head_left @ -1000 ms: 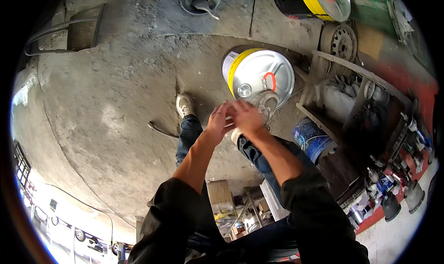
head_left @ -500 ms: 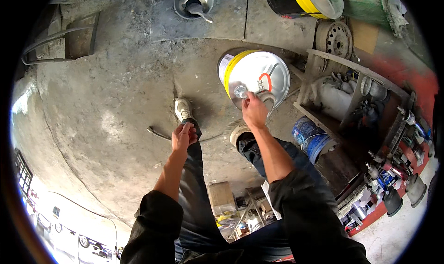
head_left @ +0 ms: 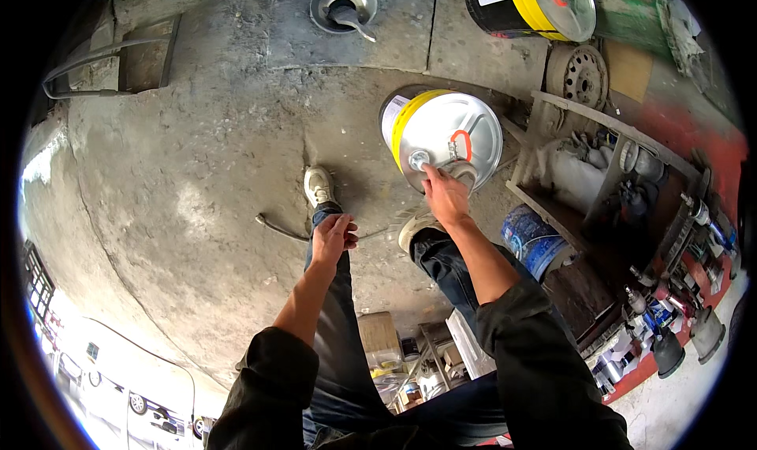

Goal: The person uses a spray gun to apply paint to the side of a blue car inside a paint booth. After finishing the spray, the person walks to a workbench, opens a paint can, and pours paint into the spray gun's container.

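Note:
A black pail with a yellow band and a silvery lid (head_left: 465, 119) stands on the floor in front of me. On its lid are a small clear spout cap (head_left: 419, 160) and a red-orange loop (head_left: 461, 145). My right hand (head_left: 447, 197) reaches over the lid's near edge, its fingers pinched at the cap's rim. A grey curved thing (head_left: 464, 171) lies partly behind that hand. My left hand (head_left: 332, 239) hovers over my left leg, thumb and fingers pressed together; whatever they hold is too small to make out.
A second pail (head_left: 544, 4) and a metal bowl (head_left: 344, 6) stand farther off. To the right are a dusty wheel rim (head_left: 578, 75), a wooden crate (head_left: 576, 119) with tools, a blue paint-stained bucket (head_left: 530, 233) and several spray guns (head_left: 670, 347). A short hose (head_left: 280, 229) lies near my left foot.
The view has shifted slightly, so the scene sits a little lower and farther right. My left hand has moved slightly right; my right hand stays at the spout cap.

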A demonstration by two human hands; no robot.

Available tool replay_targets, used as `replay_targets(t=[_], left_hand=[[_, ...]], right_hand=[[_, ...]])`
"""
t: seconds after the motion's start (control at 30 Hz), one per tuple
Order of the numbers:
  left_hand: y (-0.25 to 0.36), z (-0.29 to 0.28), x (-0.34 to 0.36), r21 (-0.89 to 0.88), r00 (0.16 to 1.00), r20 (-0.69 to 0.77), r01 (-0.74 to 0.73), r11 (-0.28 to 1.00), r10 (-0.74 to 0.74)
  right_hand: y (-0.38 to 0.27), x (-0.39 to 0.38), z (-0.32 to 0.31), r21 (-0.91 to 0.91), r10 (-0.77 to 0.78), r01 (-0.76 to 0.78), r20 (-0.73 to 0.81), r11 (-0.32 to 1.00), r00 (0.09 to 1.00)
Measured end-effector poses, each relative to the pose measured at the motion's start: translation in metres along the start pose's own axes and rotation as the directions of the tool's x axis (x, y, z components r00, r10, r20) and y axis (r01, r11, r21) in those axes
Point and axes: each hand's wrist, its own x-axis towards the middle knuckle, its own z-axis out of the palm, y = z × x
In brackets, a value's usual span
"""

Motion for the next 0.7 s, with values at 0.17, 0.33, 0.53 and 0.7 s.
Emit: replay_targets(t=[0.17, 0.33, 0.53, 0.7], left_hand=[[0.003, 0.002, 0.004, -0.006, 1.0, 0.001, -0.014, 1.0, 0.014], [0.01, 0.003, -0.008, 0.064, 0.999, -0.018, -0.025, 0.998, 0.027], [0.018, -0.019, -0.005, 0.069, 0.999, -0.019, -0.047, 0.996, 0.049], [0.02, -0.02, -0.008, 0.114, 0.999, -0.036, -0.03, 0.993, 0.035]], right_hand=[[0.009, 0.025, -0.018, -0.028, -0.043, 0.051, 0.251, 0.998, 0.967], [0.013, 0.042, -0.027, -0.123, -0.06, 0.111, 0.359, 0.986, 0.931], [0.025, 0.038, -0.025, -0.037, -0.086, 0.099, 0.257, 0.994, 0.963], [0.028, 0.017, 0.002, -0.017, -0.111, 0.113, 0.08, 0.993, 0.991]])
